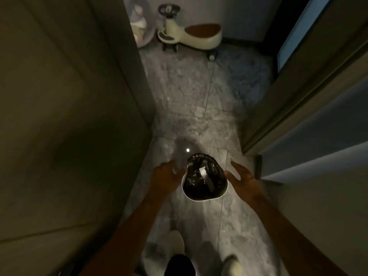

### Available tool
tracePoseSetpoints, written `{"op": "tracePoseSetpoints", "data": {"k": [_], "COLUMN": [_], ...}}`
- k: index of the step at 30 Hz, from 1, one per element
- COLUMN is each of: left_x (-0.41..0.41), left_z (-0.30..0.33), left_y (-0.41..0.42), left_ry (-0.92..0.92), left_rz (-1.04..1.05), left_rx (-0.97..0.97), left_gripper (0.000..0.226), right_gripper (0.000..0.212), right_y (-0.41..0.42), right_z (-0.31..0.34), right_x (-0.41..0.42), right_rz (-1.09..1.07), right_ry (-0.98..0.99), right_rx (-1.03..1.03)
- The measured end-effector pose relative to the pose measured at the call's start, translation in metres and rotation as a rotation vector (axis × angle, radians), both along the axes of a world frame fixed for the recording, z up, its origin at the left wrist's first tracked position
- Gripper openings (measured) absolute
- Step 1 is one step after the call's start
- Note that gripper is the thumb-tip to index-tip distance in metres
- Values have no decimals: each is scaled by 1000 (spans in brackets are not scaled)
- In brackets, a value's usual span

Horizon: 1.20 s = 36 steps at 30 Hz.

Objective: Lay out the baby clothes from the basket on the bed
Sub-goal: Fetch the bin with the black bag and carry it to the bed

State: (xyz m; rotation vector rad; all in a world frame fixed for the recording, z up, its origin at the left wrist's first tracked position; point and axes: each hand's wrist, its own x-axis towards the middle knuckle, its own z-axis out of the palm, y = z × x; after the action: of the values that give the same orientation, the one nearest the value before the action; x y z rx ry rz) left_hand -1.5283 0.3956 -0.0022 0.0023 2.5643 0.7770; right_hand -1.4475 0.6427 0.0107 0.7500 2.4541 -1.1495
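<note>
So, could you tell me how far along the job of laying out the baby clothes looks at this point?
Nothing looks done: no bed or laid-out clothes are in view, only a dim tiled corridor floor. In hand: the left hand and right hand are open, reaching either side of a white-rimmed container with a dark liner; neither grips it. Whether it holds clothes is unclear. Fetching and laying out all remain.

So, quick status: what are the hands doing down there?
Left hand and right hand open, either side of the bin, not touching. Dark bag inside; no baby clothes visible. Ride-on toy farther down the hallway.
</note>
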Motion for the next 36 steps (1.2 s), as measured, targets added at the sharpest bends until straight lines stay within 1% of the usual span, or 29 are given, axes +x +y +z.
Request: {"op": "tracePoseSetpoints", "data": {"k": [4, 7, 11, 14, 16, 18, 20, 22, 24, 28, 31, 36], "left_x": [-15, -15, -5, 2, 4, 6, 8, 10, 10, 4, 5, 6], "left_z": [-90, -166, -258, -312, -339, -358, -367, -371, -373, -376, -378, -381], "left_y": [17, 27, 30, 28, 28, 30, 32, 32, 30, 28, 29, 29], "left_ry": [-40, -13, 1, -26, -84, -110, -100, -72, -64, -147, -180, -186], "left_rz": [24, 40, 107, 120, 104, 79, 104, 116, 95, 51, 7, -46], "left_rx": [8, 10, 44, 67, 138, 240, 288, 329, 359, 452, 486, 476], "left_gripper": [64, 66, 76, 89, 84, 73, 72, 73, 77, 89, 99, 106], "right_gripper": [63, 64, 77, 84, 83, 78, 75, 76, 81, 87, 85, 84], "right_y": [24, 40, 55, 61, 64, 67, 69, 69, 67, 65, 64, 62], "right_z": [-96, -179, -284, -342, -368, -385, -395, -404, -407, -409, -409, -406], "right_x": [-9, -10, -9, -2, 2, 4, 5, 5, 5, 4, 3, 5], "right_rz": [-24, -32, -8, -31, -36, -33, -23, -14, -35, -43, -6, 45], "right_ry": [-20, -39, -57, -26, 13, 66, 112, 132, 113, 104, 105, 145], "right_rx": [4, 1, -32, -90, -150, -191, -218, -245, -287, -291, -271, -300]}}
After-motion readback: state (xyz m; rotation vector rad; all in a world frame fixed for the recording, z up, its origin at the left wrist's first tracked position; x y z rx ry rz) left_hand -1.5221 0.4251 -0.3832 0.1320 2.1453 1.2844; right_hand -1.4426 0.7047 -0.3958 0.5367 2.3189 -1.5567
